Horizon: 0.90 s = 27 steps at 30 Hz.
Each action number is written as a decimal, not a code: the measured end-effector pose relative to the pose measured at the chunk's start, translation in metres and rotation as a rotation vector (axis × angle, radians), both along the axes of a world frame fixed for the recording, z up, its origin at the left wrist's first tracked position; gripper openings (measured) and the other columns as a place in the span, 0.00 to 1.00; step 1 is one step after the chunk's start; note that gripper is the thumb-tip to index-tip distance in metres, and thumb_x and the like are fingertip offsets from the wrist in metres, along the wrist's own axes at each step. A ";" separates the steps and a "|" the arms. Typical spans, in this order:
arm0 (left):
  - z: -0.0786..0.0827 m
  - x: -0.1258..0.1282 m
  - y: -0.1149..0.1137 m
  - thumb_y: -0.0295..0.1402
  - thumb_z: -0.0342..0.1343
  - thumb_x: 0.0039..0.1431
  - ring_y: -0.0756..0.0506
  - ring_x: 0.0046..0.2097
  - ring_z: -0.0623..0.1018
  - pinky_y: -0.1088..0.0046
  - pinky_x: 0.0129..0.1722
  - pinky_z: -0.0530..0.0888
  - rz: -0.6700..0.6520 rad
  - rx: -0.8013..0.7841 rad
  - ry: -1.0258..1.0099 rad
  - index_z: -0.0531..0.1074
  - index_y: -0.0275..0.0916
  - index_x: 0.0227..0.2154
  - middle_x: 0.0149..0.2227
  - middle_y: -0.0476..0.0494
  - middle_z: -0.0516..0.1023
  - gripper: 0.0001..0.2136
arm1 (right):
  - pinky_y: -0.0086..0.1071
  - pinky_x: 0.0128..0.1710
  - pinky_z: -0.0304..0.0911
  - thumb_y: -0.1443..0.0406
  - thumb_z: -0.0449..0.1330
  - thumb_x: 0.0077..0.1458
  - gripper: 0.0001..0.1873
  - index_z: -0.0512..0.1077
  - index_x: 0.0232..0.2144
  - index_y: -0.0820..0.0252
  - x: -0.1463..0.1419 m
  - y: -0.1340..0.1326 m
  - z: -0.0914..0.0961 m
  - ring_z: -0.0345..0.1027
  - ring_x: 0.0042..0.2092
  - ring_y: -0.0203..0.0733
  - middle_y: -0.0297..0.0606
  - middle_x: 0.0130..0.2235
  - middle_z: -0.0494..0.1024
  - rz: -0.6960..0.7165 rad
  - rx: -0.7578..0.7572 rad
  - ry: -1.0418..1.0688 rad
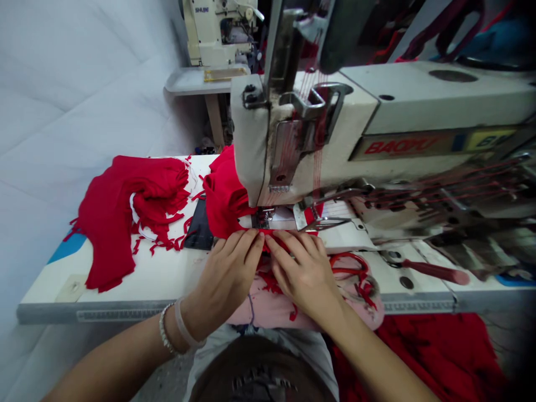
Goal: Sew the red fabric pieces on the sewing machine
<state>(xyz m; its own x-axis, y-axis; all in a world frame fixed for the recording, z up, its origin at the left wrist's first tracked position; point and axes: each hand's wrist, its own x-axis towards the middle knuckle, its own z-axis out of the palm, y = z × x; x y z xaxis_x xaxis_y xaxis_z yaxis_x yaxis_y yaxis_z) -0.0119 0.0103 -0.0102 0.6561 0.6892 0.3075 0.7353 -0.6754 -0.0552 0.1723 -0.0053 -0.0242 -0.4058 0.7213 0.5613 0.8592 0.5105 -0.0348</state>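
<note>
While the cloth (pixel 224 204) lies bunched left of the foot (pixel 266 214) of the machine (pixel 343 139), its near edge runs under my left hand (pixel 228 268) and right hand (pixel 304 271). Both sit side by side, fingers bent down onto it; pinching or only pressing, I cannot tell. Pink pad (pixel 270 312) under the right hand. On the table (pixel 163 273): red heap (pixel 111 209) to the left, red-handled tool (pixel 438 271) to the right.

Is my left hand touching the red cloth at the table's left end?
Apart: the head view shows white tabletop between the left hand and that red cloth.
</note>
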 end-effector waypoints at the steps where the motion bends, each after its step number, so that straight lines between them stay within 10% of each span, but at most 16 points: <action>1: 0.000 0.001 0.001 0.23 0.43 0.65 0.38 0.52 0.71 0.60 0.44 0.73 -0.001 0.002 -0.001 0.66 0.27 0.57 0.56 0.32 0.71 0.19 | 0.43 0.45 0.58 0.68 0.54 0.61 0.17 0.72 0.51 0.66 0.000 0.001 0.000 0.62 0.48 0.49 0.45 0.49 0.76 -0.003 0.004 -0.010; 27: -0.002 -0.003 0.020 0.20 0.47 0.63 0.39 0.53 0.72 0.57 0.53 0.76 -0.100 -0.016 -0.132 0.67 0.27 0.53 0.52 0.33 0.72 0.16 | 0.38 0.44 0.65 0.71 0.54 0.62 0.12 0.75 0.45 0.64 -0.001 0.028 -0.007 0.72 0.45 0.43 0.42 0.45 0.79 0.056 -0.081 0.246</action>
